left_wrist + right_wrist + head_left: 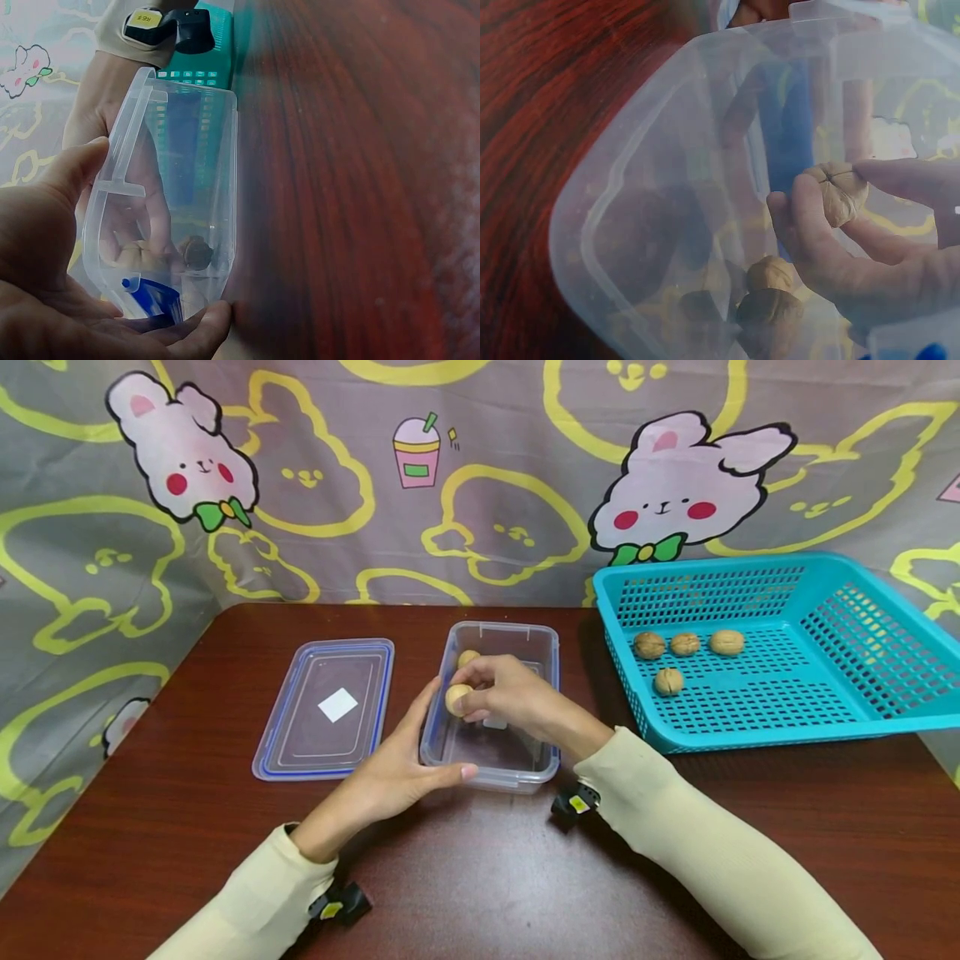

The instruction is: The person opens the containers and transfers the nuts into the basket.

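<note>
Partner: What did your feed show at the hands?

Operator: From my station I saw the right hand (517,697) pinching a pale tan, wrinkled, round walnut (453,700) between thumb and fingers, closed only as far as the shell allowed. It hung within the walls of a clear, rectangular plastic box (517,780). The left hand (386,777) was spread around the box's nearest corner, thumb along one wall and fingers along the next.

Partner: What worried you?

Operator: The pinch, first. Only fingertips met the hard, rounded shell, so I judged it could have slipped and dropped onto the second tan walnut (468,657), just beyond the right fingers. I couldn't count the nuts there; the plastic reflected too much.

Partner: And the box?

Operator: It looked light. The right wrist crossed above its far side from the left hand, and a dip of the black wrist camera (576,802) could have caught the rim and shoved it. I couldn't tell how firmly the left hand pressed.

Partner: Anything further out?

Operator: Four brown walnuts (649,646) lay in a turquoise, perforated plastic basket (787,733) right of the right hand; a wide forearm swing could have bumped it. A clear, blue-edged plastic lid (300,710) lay just left of the left hand, where a sideways shift might have slid it.
</note>
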Demonstrator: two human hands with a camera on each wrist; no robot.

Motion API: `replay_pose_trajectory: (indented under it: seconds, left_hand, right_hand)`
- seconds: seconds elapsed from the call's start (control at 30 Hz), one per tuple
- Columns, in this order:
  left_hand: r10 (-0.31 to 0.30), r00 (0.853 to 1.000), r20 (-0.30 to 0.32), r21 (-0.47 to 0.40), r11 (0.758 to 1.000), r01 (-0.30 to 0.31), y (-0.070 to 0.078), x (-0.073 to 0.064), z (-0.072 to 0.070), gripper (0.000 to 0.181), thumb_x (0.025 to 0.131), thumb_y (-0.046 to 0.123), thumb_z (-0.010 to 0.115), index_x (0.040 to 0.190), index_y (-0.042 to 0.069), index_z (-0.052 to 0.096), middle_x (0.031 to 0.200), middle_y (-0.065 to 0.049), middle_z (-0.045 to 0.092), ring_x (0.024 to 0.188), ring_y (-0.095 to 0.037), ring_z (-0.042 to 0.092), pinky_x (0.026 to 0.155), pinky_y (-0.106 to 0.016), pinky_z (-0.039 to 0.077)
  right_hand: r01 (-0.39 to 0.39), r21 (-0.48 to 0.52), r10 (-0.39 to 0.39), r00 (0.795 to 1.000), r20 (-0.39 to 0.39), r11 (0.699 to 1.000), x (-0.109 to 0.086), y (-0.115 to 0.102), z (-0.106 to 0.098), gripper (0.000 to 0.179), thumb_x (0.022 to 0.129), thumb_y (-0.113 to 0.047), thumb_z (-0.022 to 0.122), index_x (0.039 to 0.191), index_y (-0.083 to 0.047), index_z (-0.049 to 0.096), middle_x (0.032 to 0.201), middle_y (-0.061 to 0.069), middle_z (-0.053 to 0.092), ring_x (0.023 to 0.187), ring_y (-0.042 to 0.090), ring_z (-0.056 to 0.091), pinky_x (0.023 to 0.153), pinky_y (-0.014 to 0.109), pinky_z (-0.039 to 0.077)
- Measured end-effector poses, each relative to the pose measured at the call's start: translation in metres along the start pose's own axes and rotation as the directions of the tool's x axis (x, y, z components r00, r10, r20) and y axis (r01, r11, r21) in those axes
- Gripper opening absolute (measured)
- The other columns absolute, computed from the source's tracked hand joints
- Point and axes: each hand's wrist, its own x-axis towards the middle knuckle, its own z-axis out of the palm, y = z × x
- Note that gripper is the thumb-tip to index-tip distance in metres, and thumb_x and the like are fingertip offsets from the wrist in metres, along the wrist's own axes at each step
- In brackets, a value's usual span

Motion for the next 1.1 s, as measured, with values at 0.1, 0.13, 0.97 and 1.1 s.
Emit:
replay_pose_trajectory:
  seconds: [0.1, 0.13, 0.97, 1.1]
  left_hand:
    - [-0.014, 1.0, 0.0, 0.004, 1.0, 0.014, 0.0, -0.001, -0.001, 0.118, 0.088, 0.037, 0.085, 0.17, 0.024, 0.0, 0.175, -0.012, 0.017, 0.157, -0.036, 0.028, 0.127, -0.062, 0.023]
    - [-0.014, 1.0, 0.002, 0.004, 1.0, 0.014, 0.001, -0.001, -0.001, 0.118, 0.088, 0.037, 0.085, 0.17, 0.024, 0.0, 0.175, -0.012, 0.018, 0.156, -0.037, 0.029, 0.126, -0.063, 0.023]
    - [-0.017, 1.0, -0.008, -0.031, 0.999, 0.017, 0.001, 0.0, 0.001, 0.118, 0.089, 0.031, 0.085, 0.17, 0.024, 0.0, 0.172, -0.017, 0.025, 0.151, -0.039, 0.039, 0.125, -0.061, 0.028]
    - [-0.024, 1.0, -0.008, -0.037, 0.999, 0.024, 0.001, 0.0, 0.001, 0.119, 0.088, 0.03, 0.085, 0.17, 0.024, 0.0, 0.172, -0.017, 0.025, 0.151, -0.038, 0.038, 0.125, -0.061, 0.027]
  right_hand:
    - [0.001, 0.022, -0.001, 1.0, 0.006, 1.0, -0.003, -0.003, -0.002, 0.03, 0.093, 0.0, 0.069, 0.122, 0.005, 0.068, 0.115, 0.012, 0.064, 0.092, 0.017, 0.069, 0.094, 0.043, 0.062]
    - [0.002, 0.032, -0.002, 1.0, 0.009, 0.999, -0.004, -0.004, -0.003, 0.031, 0.093, 0.0, 0.068, 0.123, 0.005, 0.068, 0.117, 0.012, 0.064, 0.093, 0.017, 0.069, 0.095, 0.044, 0.062]
    - [0.071, 0.09, -0.07, 0.997, -0.015, 0.993, -0.055, -0.033, -0.048, 0.038, 0.094, -0.011, 0.072, 0.13, 0.001, 0.066, 0.133, 0.013, 0.064, 0.118, 0.029, 0.065, 0.1, 0.045, 0.059]
    - [0.069, 0.083, -0.067, 0.997, -0.034, 0.994, -0.066, -0.037, -0.062, 0.036, 0.097, -0.011, 0.07, 0.13, 0.0, 0.064, 0.132, 0.012, 0.064, 0.121, 0.03, 0.062, 0.1, 0.041, 0.06]
